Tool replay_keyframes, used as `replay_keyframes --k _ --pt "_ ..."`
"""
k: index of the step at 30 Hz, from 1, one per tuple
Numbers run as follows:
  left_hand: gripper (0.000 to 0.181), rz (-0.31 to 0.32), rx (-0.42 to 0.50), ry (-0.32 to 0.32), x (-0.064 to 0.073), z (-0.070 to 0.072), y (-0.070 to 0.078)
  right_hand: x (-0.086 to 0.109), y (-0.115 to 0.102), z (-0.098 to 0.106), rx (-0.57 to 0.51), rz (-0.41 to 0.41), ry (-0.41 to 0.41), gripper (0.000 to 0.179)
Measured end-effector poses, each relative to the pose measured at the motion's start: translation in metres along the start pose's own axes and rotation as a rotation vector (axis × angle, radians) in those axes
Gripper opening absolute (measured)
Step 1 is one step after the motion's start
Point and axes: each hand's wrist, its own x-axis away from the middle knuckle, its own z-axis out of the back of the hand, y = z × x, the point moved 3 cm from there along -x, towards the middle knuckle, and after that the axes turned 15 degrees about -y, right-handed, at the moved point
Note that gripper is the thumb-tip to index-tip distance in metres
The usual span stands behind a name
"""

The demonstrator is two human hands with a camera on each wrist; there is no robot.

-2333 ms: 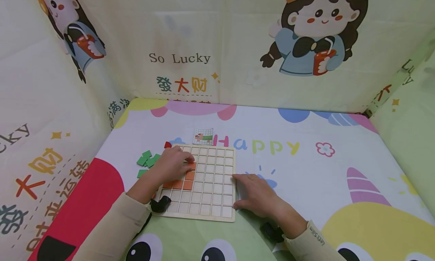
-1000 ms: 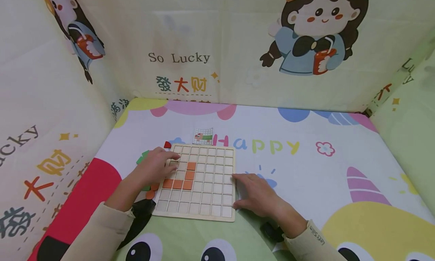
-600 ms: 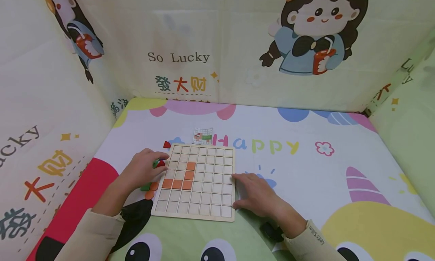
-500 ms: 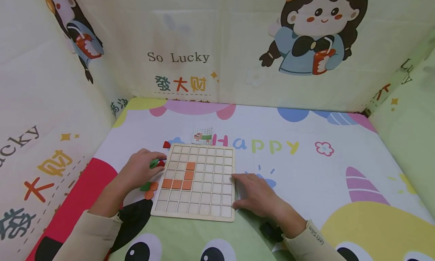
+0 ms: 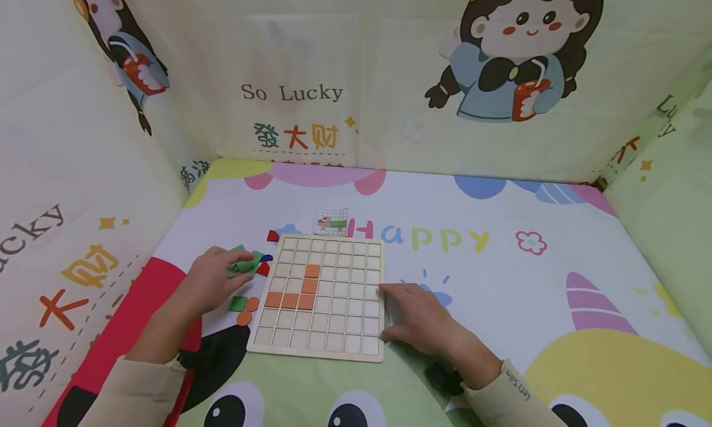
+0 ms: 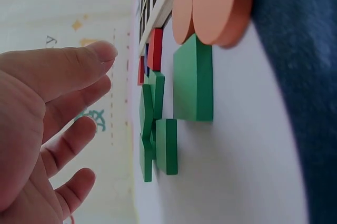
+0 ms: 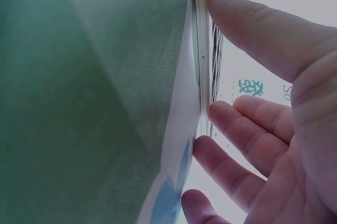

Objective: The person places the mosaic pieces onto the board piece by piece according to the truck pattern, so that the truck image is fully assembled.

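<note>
My left hand (image 5: 208, 282) hovers beside a cluster of green square tiles (image 6: 167, 147) left of the board, its thumb and fingers apart and holding nothing. A wooden grid board (image 5: 347, 306) lies flat in front of me. Several orange square tiles (image 5: 309, 286) sit in its cells, in a row that turns upward. My right hand (image 5: 423, 316) rests thumb and fingertips against the board's right edge, fingers relaxed. One more green tile (image 5: 238, 303) lies apart, near two orange discs (image 5: 244, 318).
A small card with a gridded picture (image 5: 332, 222) lies beyond the board's far edge. Red pieces (image 5: 272, 236) and a blue piece (image 5: 267, 257) lie along the board's left side. Patterned cloth walls (image 5: 389, 136) rise behind the table and at both sides.
From over the orange tiles on the board, my left hand has moved left and back to the green tiles, uncovering the red and blue pieces. My right hand stays at the edge.
</note>
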Motion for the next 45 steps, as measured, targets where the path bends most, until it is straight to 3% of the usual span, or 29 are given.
replay_keyframes --k 12,21,28,37,45 --pt "0.057 0.047 0.025 0.011 0.010 -0.001 -0.009 -0.001 0.000 0.000 -0.001 -0.010 -0.007 0.074" --pt "0.053 0.045 0.039 0.018 0.017 -0.009 -0.014 0.000 0.000 0.001 0.001 -0.010 -0.005 0.074" --pt "0.054 0.020 0.010 0.008 0.008 -0.015 -0.011 0.001 0.001 0.000 -0.004 -0.017 0.000 0.074" --pt "0.049 -0.046 0.005 -0.013 -0.008 -0.010 0.001 0.001 0.000 0.000 -0.012 -0.019 -0.001 0.075" --pt "0.049 -0.049 0.005 -0.055 -0.023 -0.010 0.002 0.000 -0.001 0.000 -0.016 -0.013 0.002 0.074"
